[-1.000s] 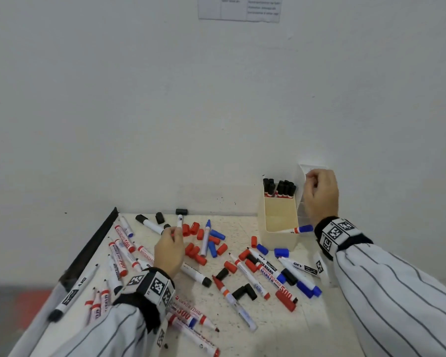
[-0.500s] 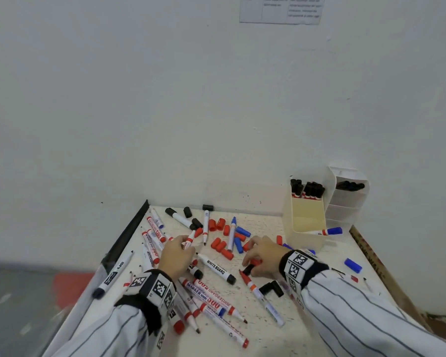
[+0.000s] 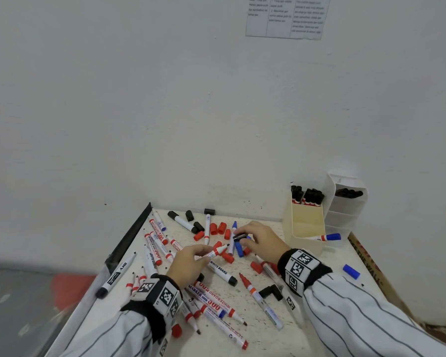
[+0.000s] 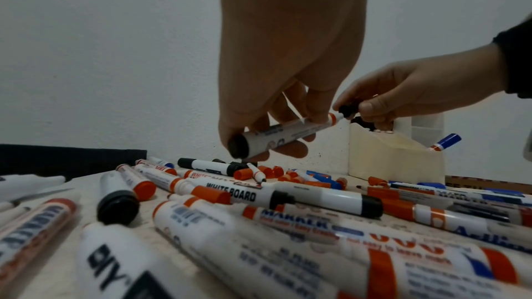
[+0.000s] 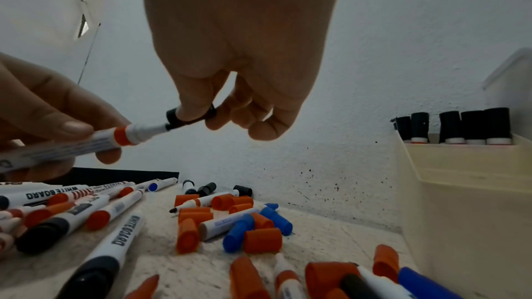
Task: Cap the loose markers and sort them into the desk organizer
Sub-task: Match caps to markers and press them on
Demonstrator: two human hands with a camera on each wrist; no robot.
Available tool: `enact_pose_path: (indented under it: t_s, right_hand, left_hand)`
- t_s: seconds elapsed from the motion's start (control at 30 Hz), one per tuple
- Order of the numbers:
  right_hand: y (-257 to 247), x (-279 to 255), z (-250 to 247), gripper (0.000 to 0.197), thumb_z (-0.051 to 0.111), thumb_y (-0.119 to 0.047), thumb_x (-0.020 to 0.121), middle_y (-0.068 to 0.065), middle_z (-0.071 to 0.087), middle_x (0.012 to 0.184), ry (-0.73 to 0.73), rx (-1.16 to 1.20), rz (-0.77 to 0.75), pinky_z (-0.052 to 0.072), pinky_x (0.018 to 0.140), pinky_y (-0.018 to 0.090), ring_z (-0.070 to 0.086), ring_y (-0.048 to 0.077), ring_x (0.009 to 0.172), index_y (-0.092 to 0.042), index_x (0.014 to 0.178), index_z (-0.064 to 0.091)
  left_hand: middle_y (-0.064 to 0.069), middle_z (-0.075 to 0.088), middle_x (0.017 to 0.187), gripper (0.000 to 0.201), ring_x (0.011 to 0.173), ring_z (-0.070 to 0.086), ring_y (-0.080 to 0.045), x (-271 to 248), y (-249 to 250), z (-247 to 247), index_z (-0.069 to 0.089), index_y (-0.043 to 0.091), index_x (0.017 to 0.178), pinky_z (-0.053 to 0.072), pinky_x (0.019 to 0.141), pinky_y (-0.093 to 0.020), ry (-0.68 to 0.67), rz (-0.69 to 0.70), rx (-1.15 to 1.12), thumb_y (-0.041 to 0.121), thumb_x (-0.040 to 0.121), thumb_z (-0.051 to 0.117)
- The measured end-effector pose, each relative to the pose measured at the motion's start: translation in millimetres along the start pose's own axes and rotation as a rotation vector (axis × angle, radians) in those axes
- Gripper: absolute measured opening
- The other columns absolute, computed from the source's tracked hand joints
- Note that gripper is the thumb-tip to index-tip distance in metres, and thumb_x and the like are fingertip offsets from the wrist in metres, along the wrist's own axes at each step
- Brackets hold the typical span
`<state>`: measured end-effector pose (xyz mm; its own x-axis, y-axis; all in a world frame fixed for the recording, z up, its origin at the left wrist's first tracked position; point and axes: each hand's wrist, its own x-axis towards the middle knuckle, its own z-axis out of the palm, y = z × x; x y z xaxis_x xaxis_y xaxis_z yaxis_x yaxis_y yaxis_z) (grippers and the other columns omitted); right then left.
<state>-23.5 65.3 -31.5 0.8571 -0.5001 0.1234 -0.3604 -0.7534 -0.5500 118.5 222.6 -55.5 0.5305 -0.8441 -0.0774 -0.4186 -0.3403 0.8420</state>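
White speckled tabletop is covered in loose markers and caps, so by the look of it you're early to mid task, most of it left. Desk organizer sits at the back right corner against the wall: cream front section plus white tiered bins behind. Done so far: a row of black-capped markers standing upright in its rear slot, more black ones in the top white bin, one blue-capped marker lying in a lower bin. The big cream front compartment looks empty.

Left to do: the pile of uncapped red-band and black markers on the near left, and the scatter of red caps and blue caps mid-table. One blue cap sits apart on the right; a pair of black caps lies near your right wrist.

Step in hand: your left hand has fingers curled round an uncapped marker, lifted clear of the pile, tip pointing right. Your right hand pinches a black cap between thumb and forefinger, its mouth right at the nib, touching or nearly so; not seated yet. Judgement: push on, then file it with the black ones.
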Motion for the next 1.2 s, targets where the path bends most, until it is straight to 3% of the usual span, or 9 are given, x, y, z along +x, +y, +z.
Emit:
enact_pose_path:
  t_s: [0.13,0.23,0.4,0.53,0.67,0.8,0.93,1.03,1.2]
  right_hand:
    - [-2.1,-7.5,-0.5,0.029,0.061,-0.012,0.086,0.003,0.059,0.108,-0.066,-0.012,-0.043,0.037,0.083,0.015,0.052,0.008,0.095,-0.019,0.114,0.063]
    - [-1.9,-15.8,-0.3,0.021,0.061,-0.014,0.087,-0.004,0.06,0.093,-0.033,0.069,0.004,0.034,0.063,0.005,0.049,-0.012,0.068,-0.021,0.107,0.059]
    - [-5.6,-26.7,3.8,0.017,0.046,-0.028,0.097,-0.007,0.05,0.067,0.05,0.195,0.1,0.034,0.054,0.013,0.043,0.006,0.059,-0.018,0.084,0.053]
    - [-5.4,-34.3,0.8,0.012,0.056,-0.019,0.092,-0.001,0.062,0.081,0.103,0.36,0.082,0.047,0.071,0.021,0.058,0.017,0.075,-0.026,0.082,0.055]
    - [-4.9,-39.8,-2.8,0.019,0.061,-0.01,0.086,-0.005,0.06,0.085,0.082,0.361,0.079,0.045,0.069,0.014,0.053,0.008,0.072,-0.027,0.092,0.056]
    - [-6.9,-44.8,-5.5,0.018,0.071,-0.011,0.079,-0.005,0.064,0.08,0.085,0.433,0.119,0.051,0.074,0.027,0.06,0.01,0.074,-0.019,0.087,0.058]
    - [-12.0,-52.4,-4.1,0.023,0.075,-0.006,0.073,-0.004,0.067,0.08,0.006,0.43,0.066,0.056,0.076,0.042,0.066,0.022,0.079,-0.019,0.084,0.06]
    - [-13.1,-55.2,-4.6,0.023,0.066,-0.001,0.079,-0.001,0.068,0.081,0.032,0.449,0.069,0.053,0.078,0.051,0.066,0.031,0.082,-0.02,0.09,0.062]
    - [-14.5,-59.2,-6.0,0.028,0.062,-0.009,0.085,-0.004,0.068,0.086,0.005,0.466,0.053,0.055,0.075,0.04,0.065,0.015,0.079,-0.024,0.109,0.058]
  left_hand:
    - [0.005,0.062,0.115,0.028,0.106,0.051,-0.006,-4.3,9.0,7.3,0.062,0.02,0.119,0.036,0.094,-0.021,-0.021,0.043,-0.001,0.013,0.092,0.055]
    - [0.008,0.063,0.108,0.026,0.102,0.052,-0.006,-8.5,16.0,11.2,0.063,0.022,0.117,0.037,0.09,-0.02,-0.037,0.079,-0.001,0.019,0.093,0.055]
    - [0.009,0.058,0.098,0.025,0.093,0.053,-0.006,-17.4,26.0,18.2,0.059,0.032,0.103,0.041,0.084,-0.018,-0.056,0.248,0.109,0.019,0.083,0.068]
    - [0.013,0.057,0.089,0.024,0.085,0.053,-0.006,-21.6,30.3,25.4,0.06,0.025,0.115,0.037,0.069,-0.006,-0.029,0.264,0.087,0.018,0.092,0.057]
    - [0.003,0.059,0.095,0.029,0.083,0.053,-0.014,-20.1,32.6,32.1,0.055,0.019,0.124,0.043,0.074,-0.019,-0.044,0.254,0.21,0.023,0.098,0.044]
    - [0.007,0.061,0.091,0.042,0.086,0.057,-0.013,-16.9,33.6,38.1,0.058,0.027,0.103,0.046,0.089,-0.043,-0.055,0.185,0.344,0.054,0.093,0.029]
    - [-0.008,0.062,0.087,0.094,0.09,0.058,-0.026,-15.1,37.9,41.6,0.061,0.019,0.082,0.04,0.095,-0.045,-0.072,0.039,0.307,0.094,0.054,0.012]
    - [-0.003,0.058,0.078,0.099,0.079,0.057,-0.021,-13.8,43.2,42.8,0.063,0.016,0.079,0.041,0.077,-0.034,-0.068,-0.001,0.241,0.097,0.041,0.02]
    - [0.0,0.048,0.057,0.073,0.059,0.047,-0.018,-12.5,47.7,47.7,0.049,0.015,0.054,0.039,0.066,-0.032,0.02,-0.038,0.095,0.086,0.05,0.034]
